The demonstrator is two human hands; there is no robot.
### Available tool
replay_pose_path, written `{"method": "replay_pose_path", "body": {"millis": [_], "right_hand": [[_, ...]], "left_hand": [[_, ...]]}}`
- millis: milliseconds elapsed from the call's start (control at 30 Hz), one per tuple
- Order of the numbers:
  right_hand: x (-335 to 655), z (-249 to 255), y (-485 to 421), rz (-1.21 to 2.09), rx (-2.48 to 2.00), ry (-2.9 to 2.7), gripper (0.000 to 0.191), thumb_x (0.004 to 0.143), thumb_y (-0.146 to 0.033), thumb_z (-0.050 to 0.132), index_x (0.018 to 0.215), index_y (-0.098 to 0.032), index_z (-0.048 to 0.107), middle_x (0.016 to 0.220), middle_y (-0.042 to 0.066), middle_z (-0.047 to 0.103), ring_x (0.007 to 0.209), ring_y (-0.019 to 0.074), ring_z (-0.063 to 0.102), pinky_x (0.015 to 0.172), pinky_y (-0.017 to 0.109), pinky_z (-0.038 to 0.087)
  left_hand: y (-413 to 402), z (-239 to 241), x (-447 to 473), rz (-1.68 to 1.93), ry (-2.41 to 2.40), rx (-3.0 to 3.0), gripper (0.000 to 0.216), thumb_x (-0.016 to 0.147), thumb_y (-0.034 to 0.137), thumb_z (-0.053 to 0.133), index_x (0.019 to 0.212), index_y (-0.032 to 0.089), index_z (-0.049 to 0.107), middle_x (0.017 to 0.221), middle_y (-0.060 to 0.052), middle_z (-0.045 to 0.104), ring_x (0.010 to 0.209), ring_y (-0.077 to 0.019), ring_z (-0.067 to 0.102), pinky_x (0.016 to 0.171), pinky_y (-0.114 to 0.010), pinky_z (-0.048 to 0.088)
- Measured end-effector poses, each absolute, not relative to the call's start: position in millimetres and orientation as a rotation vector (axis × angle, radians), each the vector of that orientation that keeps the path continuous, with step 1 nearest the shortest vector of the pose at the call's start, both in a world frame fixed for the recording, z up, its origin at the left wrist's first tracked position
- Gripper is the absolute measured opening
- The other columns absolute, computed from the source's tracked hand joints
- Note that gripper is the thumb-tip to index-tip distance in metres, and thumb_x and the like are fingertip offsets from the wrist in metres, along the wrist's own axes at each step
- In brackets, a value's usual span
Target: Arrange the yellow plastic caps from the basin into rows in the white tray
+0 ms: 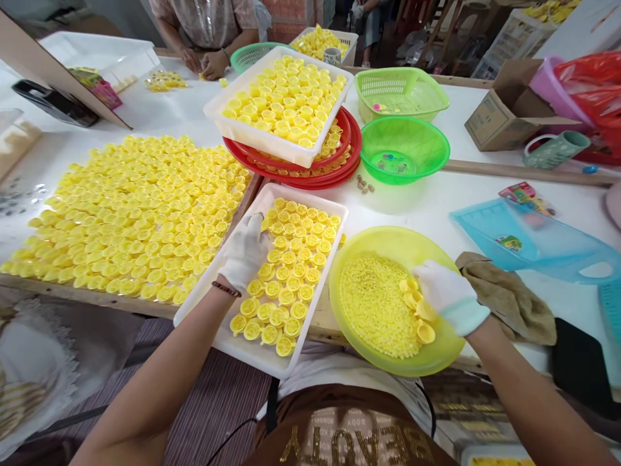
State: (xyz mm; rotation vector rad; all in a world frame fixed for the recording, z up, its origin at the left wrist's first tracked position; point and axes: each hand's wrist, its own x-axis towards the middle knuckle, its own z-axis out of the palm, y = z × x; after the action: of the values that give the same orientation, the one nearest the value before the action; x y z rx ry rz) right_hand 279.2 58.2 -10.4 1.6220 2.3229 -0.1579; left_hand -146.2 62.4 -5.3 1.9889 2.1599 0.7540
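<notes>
Both my hands wear white gloves. My left hand (245, 251) rests in a white tray (339, 213) of yellow caps (291, 272), its fingers curled at the tray's far left corner among the caps. My right hand (444, 291) reaches into a yellow-green bowl (369, 243) that holds small yellow pellets (376, 304). Its fingers are closed around a few yellow caps (417, 310) at the bowl's right side.
A large spread of yellow caps (130, 213) covers the table on the left. Behind stand a second white tray of caps (286, 103) on red plates (352, 145), green baskets (402, 94), a green bowl (405, 149), a blue tray (533, 243), a brown cloth (509, 298). Another person's hands (208, 63) work at the far edge.
</notes>
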Motion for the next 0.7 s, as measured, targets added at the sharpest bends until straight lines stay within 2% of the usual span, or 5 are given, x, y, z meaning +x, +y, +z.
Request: {"method": "replay_pose_path", "body": {"millis": [133,267,467,567,700], "right_hand": [[260.5,7.3,45.8,-0.358,1.643,2.872,0.031,0.098,-0.017,0.042,0.116,-0.026,0.066,0.109,0.012,0.07,0.099,0.0309,0.067,0.083,0.046,0.054],[221.9,24.1,28.8,-0.577,1.255,3.327,0.033,0.101,-0.019,0.044,0.128,-0.025,0.06,0.11,0.008,0.074,0.097,0.0248,0.069,0.087,0.042,0.056],[205.5,16.6,42.5,-1.118,1.426,3.194,0.026,0.098,-0.024,0.052,0.123,-0.022,0.06,0.112,0.007,0.071,0.098,0.0192,0.067,0.088,0.035,0.054],[205.7,-3.0,58.6,-1.008,1.418,2.863,0.016,0.094,-0.028,0.058,0.103,-0.017,0.065,0.1,0.008,0.071,0.09,0.0209,0.065,0.082,0.036,0.052],[201.1,-19.9,58.1,-0.971,1.095,2.568,0.024,0.084,-0.042,0.071,0.083,-0.019,0.064,0.085,0.004,0.068,0.071,0.0175,0.06,0.063,0.029,0.045]], "left_hand": [[44.5,16.5,-91.7,0.949,1.802,1.976,0.03,0.094,0.031,0.057,0.12,0.016,0.061,0.11,-0.011,0.07,0.092,-0.0231,0.067,0.088,-0.04,0.054],[33.4,26.8,-35.1,0.801,1.046,1.717,0.035,0.092,0.036,0.064,0.122,0.02,0.064,0.103,-0.006,0.072,0.086,-0.0181,0.068,0.076,-0.031,0.058],[26.7,16.7,-30.3,0.72,1.042,1.656,0.025,0.087,0.035,0.071,0.106,0.019,0.071,0.092,-0.003,0.071,0.077,-0.0152,0.064,0.068,-0.028,0.055],[19.7,12.4,-38.2,0.822,1.168,1.672,0.025,0.084,0.035,0.074,0.104,0.02,0.069,0.108,-0.006,0.072,0.091,-0.0184,0.066,0.079,-0.031,0.057],[12.1,7.9,-35.6,0.828,1.143,1.563,0.034,0.088,0.033,0.069,0.119,0.021,0.063,0.103,-0.005,0.071,0.086,-0.0167,0.066,0.075,-0.03,0.057]]}}
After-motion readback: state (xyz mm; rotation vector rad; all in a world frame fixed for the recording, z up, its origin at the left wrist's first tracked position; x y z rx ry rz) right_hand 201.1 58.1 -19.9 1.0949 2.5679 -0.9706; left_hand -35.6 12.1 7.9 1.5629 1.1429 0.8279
